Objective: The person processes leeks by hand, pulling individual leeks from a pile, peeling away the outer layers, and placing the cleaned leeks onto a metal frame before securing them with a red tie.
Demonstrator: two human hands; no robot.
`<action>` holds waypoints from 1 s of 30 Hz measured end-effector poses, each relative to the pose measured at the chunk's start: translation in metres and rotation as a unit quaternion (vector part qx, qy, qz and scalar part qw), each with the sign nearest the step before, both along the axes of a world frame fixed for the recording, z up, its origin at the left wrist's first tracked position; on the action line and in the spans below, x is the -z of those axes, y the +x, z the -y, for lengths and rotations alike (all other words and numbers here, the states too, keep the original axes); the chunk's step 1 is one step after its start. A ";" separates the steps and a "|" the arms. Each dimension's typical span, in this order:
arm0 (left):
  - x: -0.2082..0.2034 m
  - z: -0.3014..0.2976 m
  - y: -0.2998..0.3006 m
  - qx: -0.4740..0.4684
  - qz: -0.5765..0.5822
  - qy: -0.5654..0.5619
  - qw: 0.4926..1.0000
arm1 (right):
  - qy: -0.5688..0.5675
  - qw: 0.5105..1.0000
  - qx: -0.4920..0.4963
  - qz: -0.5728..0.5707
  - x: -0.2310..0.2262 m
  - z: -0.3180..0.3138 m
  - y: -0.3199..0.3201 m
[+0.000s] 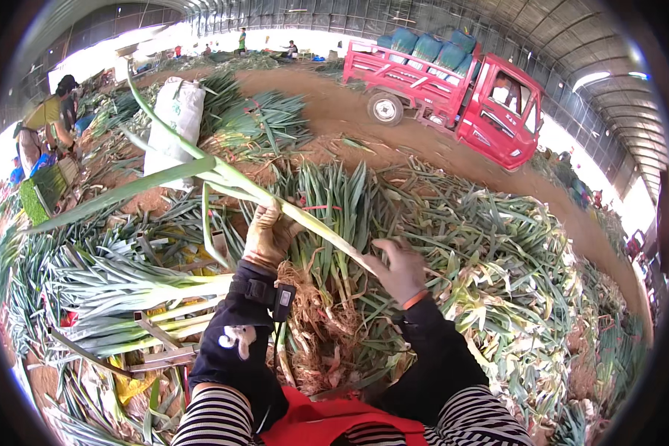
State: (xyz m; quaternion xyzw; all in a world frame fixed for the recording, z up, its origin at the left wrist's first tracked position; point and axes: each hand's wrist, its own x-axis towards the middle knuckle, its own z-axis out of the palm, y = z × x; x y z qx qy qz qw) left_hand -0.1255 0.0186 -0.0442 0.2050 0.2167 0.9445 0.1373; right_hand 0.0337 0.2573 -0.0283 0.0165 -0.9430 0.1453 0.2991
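Note:
A long green onion (pixel 305 218) with a pale stem and green leaves slants across the middle. My left hand (pixel 266 236), in a soiled glove, is closed around its stem. Its leaves spread to the upper left. At the lower, pale end is my gloved right hand (pixel 401 271), fingers curled but apart, its thumb against or just beside the tip. Whether they touch is hard to tell. Behind and below the stem lies a pile of rooted green onions (pixel 323 327), their brown roots toward me. A pink tie (pixel 321 208) crosses their leaves.
Trimmed onions (pixel 149 286) lie at left by a wooden frame (pixel 163 357). Leaf waste (pixel 498 275) heaps up on the right. Beyond stand a white sack (pixel 175 123) and a red three-wheeled truck (pixel 453 97) loaded with bundles. A person (pixel 48 123) works at far left.

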 end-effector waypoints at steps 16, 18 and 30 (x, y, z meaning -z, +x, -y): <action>0.011 -0.054 0.030 0.179 0.065 -0.099 0.977 | -0.015 0.993 -0.044 -0.111 -0.011 0.041 -0.034; 0.022 -0.056 0.030 0.178 0.057 -0.080 0.979 | -0.131 0.985 -0.070 -0.089 -0.017 0.043 -0.030; 0.028 -0.063 0.045 -0.072 0.037 -0.241 0.967 | -0.139 0.990 -0.018 -0.029 0.025 0.057 -0.034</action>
